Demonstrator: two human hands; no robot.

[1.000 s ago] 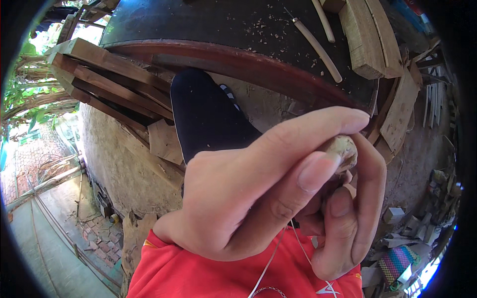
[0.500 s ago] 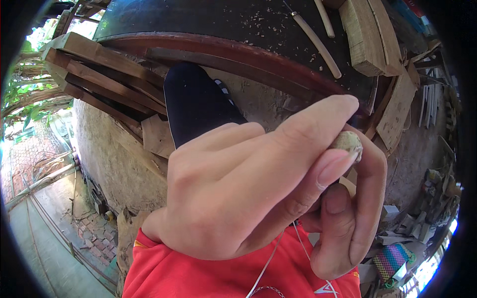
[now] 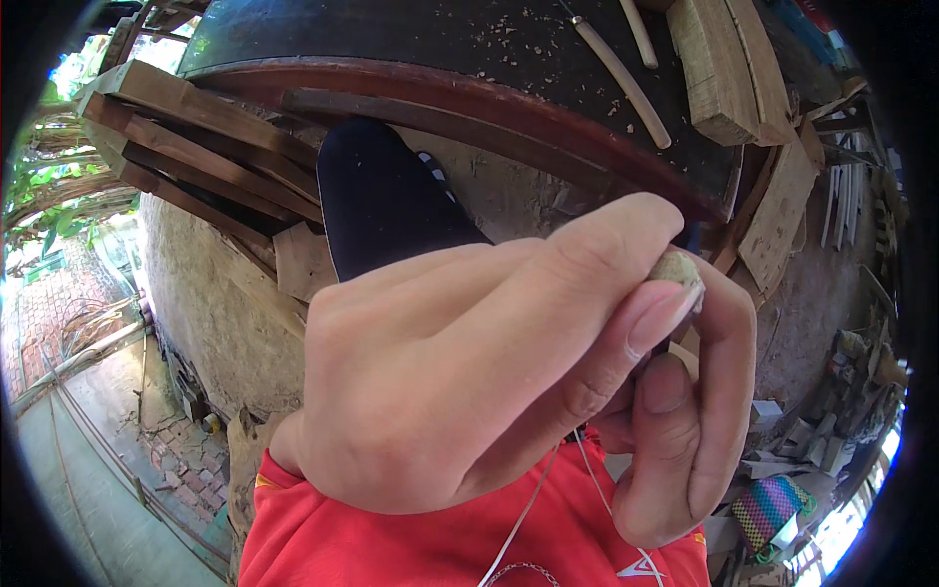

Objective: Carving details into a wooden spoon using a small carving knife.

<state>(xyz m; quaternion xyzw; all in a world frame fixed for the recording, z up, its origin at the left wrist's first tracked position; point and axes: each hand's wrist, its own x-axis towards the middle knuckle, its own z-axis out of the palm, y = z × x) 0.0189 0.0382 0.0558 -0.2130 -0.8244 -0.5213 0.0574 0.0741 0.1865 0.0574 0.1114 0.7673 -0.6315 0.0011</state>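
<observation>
A small greenish-grey rough lump (image 3: 677,270), its edge pale and chipped, is pinched between the thumb and bent index finger of my left hand (image 3: 460,362). Close against it on the right, my right hand (image 3: 699,411) is curled, with its index finger arching up behind the lump and seeming to touch it. The rest of the lump is hidden by my fingers. Pale dust marks my left thumb. Both hands are held up in front of my red shirt (image 3: 391,543), over my lap.
Beyond my hands is a dark tabletop (image 3: 391,44) scattered with wood shavings. On it lie a wooden-handled tool (image 3: 626,86), a second pale handle (image 3: 641,34) and thick wooden blocks (image 3: 712,78). Stacked beams (image 3: 205,157) stand left; a checkered woven bag (image 3: 768,514) sits among wood scraps at right.
My left hand has shifted slightly left and tilted, and the lump has moved a little left with it. Less of the lump shows now between my fingers.
</observation>
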